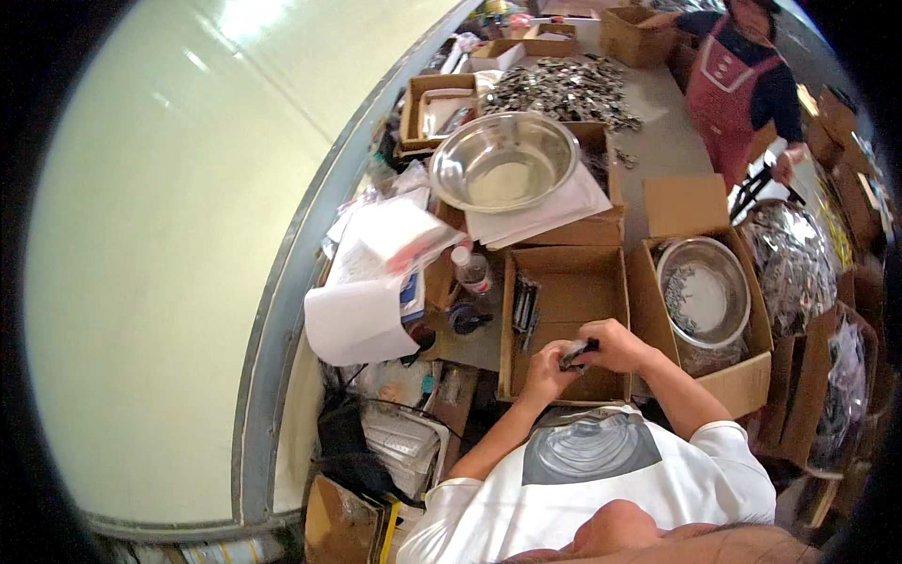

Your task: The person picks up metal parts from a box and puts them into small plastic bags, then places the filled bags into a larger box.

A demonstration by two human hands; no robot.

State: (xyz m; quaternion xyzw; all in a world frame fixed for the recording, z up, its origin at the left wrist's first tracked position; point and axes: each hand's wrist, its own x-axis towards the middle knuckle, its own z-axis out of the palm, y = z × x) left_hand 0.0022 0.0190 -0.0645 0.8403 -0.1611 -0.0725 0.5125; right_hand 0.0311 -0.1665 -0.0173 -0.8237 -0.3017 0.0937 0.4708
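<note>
My left hand [545,373] and my right hand [612,346] meet over the near end of an open cardboard box [587,273]. Between them is a small dark piece [581,352] with a shiny part; its exact kind is too small to make out. Both hands are closed on it, the right one pinching from above. Along the box's left wall lie several slim dark pieces [525,308] in a row. To the right, a steel bowl [742,299] with small silvery metal parts [684,291] sits in another cardboard box [663,207].
A large steel basin [568,146] rests on papers and a box beyond my hands. Behind it lies a heap of metal pieces [564,89]. A plastic bottle [473,274] and papers [352,320] stand left. Someone in a red apron [722,99] is at the far right.
</note>
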